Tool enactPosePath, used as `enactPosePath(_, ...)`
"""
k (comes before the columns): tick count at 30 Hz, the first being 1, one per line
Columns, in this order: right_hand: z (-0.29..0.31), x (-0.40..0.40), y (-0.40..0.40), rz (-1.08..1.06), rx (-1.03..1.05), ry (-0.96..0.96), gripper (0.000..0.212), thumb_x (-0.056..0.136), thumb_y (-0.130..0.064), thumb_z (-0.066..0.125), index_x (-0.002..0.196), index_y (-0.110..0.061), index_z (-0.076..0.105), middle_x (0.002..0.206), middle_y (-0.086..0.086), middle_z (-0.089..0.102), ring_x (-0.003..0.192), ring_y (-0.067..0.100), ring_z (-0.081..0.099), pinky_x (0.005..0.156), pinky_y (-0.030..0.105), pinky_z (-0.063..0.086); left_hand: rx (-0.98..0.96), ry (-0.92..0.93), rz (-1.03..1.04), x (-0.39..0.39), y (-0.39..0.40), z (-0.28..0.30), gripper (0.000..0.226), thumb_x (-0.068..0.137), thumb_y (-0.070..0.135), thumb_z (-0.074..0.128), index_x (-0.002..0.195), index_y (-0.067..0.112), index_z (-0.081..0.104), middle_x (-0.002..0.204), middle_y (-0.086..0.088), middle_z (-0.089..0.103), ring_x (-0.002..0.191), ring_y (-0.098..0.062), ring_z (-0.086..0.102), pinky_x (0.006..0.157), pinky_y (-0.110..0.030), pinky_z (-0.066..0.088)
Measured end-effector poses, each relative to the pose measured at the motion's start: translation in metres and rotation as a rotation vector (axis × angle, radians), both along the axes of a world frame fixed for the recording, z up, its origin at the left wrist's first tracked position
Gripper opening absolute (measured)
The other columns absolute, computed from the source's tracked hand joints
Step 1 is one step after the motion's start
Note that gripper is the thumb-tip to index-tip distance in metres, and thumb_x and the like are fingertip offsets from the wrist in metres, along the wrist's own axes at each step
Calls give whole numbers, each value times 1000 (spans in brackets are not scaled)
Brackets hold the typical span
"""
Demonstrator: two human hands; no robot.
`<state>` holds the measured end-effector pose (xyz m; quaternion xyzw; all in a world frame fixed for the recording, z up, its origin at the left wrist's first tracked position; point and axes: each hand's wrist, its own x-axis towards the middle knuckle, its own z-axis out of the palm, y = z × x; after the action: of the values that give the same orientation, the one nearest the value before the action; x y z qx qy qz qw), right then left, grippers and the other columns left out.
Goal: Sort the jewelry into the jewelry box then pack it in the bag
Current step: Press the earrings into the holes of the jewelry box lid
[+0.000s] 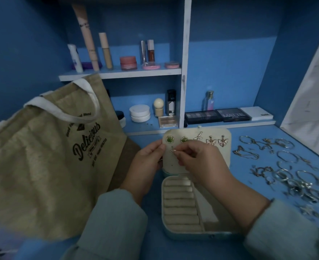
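Bench [245, 139]: blue surface, carrying every item below; blue shelves [121, 73] of cosmetics are fitted at 12 o'clock.

Bag [42, 166]: tan fabric with white handles and dark "Delicious" lettering, stood at 9 o'clock of the box, mouth upward.

Jewelry box [185, 229]: pale, rounded, set open at centre. Ring rolls are seen in the left half of the tray, open compartments in the right half. The lid [218, 160] is raised at 12 o'clock of the tray, its inner panel facing the wearer.

Loose jewelry [286, 171]: bangles, chains and rings spread on the bench at 3 o'clock of the box, well apart from the bag.

Left hand [147, 160]: grasping the lid's left edge, thumb on the panel.

Right hand [198, 160]: fingertips pinched on a small earring [173, 151], held against the panel.

Mounted earrings: two green studs [169, 139], one cross-shaped drop [198, 136], two butterfly drops [217, 141], in one row along the panel's top.
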<state>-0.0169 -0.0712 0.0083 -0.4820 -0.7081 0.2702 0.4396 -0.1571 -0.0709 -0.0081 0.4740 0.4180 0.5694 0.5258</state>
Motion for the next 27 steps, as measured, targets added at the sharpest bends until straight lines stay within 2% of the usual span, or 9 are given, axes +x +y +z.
enactPosePath(4, -1, -2, -2, -4, -15, 1, 18, 84, -15, 66, 73, -29, 63, 61, -12, 59, 59, 7, 58, 61, 21, 49, -4, -10, -13, 0, 0, 0, 27, 96, 8, 42, 98, 21, 66, 91, 2, 73, 87, -11, 68, 73, -22, 54)
enactPosePath(7, -1, -3, -1, 3, -37, 3, 13, 84, -15, 66, 75, -25, 67, 61, -14, 58, 57, 2, 55, 59, 17, 46, 1, -6, -21, 0, -2, 2, 27, 95, 5, 43, 100, 20, 66, 96, -1, 72, 92, -14, 67, 79, -24, 54)
enactPosePath(13, -2, -3, 1, -20, -50, 1, 19, 83, -16, 67, 71, -29, 64, 56, -15, 56, 53, -3, 54, 56, 10, 42, 15, 11, -24, 2, -4, 3, 30, 92, 1, 46, 99, 22, 67, 97, 1, 72, 96, -15, 65, 83, -26, 52)
enactPosePath(18, 4, -4, -1, -45, -82, -19, 26, 84, -19, 65, 65, -34, 59, 59, -14, 56, 59, 3, 54, 64, 23, 47, 29, 58, -31, 1, -4, 1, 27, 90, 4, 52, 106, 21, 65, 105, -1, 71, 102, -16, 64, 87, -29, 51)
enactPosePath(22, 7, -6, -3, -76, -93, -35, 9, 85, -21, 64, 77, -21, 68, 63, -9, 59, 67, 12, 60, 72, 29, 52, 42, 78, -24, 1, -4, 0, 24, 89, 6, 53, 106, 19, 65, 104, -2, 71, 100, -16, 65, 84, -27, 52)
enactPosePath(25, 5, -6, -2, -126, -51, -57, 14, 85, -24, 64, 75, -15, 68, 71, 2, 67, 71, 20, 65, 74, 37, 53, 39, 103, 20, 2, -4, -1, 20, 89, 8, 55, 100, 22, 66, 100, 0, 71, 95, -13, 66, 81, -27, 52)
enactPosePath(27, 5, -6, -2, -131, -51, -64, 17, 85, -25, 64, 76, -12, 69, 74, 6, 68, 72, 22, 65, 74, 39, 53, 40, 129, 57, 4, -4, -1, 19, 89, 9, 56, 101, 21, 65, 97, 1, 71, 89, -7, 66, 75, -21, 53)
